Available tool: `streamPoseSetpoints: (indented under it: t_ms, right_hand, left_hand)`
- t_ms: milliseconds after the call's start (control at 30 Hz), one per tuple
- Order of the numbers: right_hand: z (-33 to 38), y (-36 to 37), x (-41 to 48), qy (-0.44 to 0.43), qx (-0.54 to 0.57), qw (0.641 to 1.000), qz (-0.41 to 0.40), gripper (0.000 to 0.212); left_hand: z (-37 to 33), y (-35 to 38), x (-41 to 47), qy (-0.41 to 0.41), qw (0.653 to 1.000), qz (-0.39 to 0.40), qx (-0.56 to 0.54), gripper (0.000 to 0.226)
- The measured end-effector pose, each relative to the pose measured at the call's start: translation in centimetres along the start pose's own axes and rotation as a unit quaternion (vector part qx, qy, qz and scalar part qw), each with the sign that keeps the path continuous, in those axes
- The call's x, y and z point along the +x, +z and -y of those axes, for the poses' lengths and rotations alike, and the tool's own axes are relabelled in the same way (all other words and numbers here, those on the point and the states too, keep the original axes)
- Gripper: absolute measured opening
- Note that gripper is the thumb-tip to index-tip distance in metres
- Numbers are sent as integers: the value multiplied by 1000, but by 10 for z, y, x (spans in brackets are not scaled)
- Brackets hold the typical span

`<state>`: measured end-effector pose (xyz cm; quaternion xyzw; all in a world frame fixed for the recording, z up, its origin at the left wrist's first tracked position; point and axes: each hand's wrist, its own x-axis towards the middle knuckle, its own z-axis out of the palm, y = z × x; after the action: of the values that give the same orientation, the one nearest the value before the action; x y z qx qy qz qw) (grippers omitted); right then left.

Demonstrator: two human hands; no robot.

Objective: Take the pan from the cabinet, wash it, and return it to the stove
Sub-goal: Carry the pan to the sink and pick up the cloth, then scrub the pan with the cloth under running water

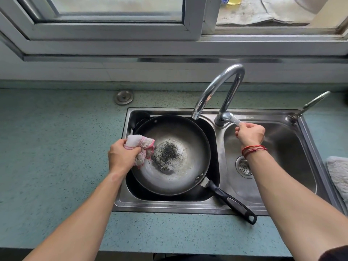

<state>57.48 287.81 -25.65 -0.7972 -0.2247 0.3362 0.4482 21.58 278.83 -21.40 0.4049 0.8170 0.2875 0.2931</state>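
Pan (175, 132) sits in left basin (213, 147) of a double steel sink (169, 209), tilted slightly. Its black handle (231, 201) points toward the near right and crosses the sink's front rim onto the counter (56, 147). There is a dark speckled residue patch (167, 153) at the pan's centre, ringed with pale film.

Left hand (122, 157): fingers curled round a bunched white cloth with pink edging (140, 147). The cloth presses on the pan's inner left wall, just beside the residue.

Right hand (250, 134): fingers curled round the end of the faucet lever (232, 118). Red string bracelet (253, 149) on that wrist.

Surroundings:
- Chrome gooseneck spout (220, 87) arches over the divider, with its mouth above the pan's far rim.
- Right basin (282, 157) holds a drain strainer (243, 166).
- Smaller tap (310, 104) at the sink's far right corner.
- Round metal cap (124, 97) set in the counter behind the sink.
- Grey towel (339, 174) on the counter at right.
- Aluminium window frame (113, 31) above.

Obstructions and limits:
- The left hand and cloth cover part of the pan's left rim.
- A second dark rim (136, 122) shows behind the pan's far-left edge. I cannot tell what it belongs to.
- The right hand hides the lever's tip.
- The towel is cut off by the right edge.
- A yellow-and-blue object (231, 0) outside the window is cut off at the top and cannot be identified.
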Motion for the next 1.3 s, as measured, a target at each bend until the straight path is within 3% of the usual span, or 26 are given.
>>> streamPoseSetpoints:
  t_ms: [700,900,1100,1300]
  right_hand:
    - [5,5,-4,-8,-20,1000,-8,25]
    - [1,7,-13,12,-24,999,21,25]
    - [-12,14,-70,83,-92,975,186,27]
    - [-29,47,-142,11,-96,938,332,24]
  left_hand:
    - [3,4,4,-1,1000,18,-15,21]
    - [-1,6,3,9,999,40,-35,41]
    - [0,15,1,-11,983,114,-142,53]
    - [-6,28,-6,-46,950,177,-255,22]
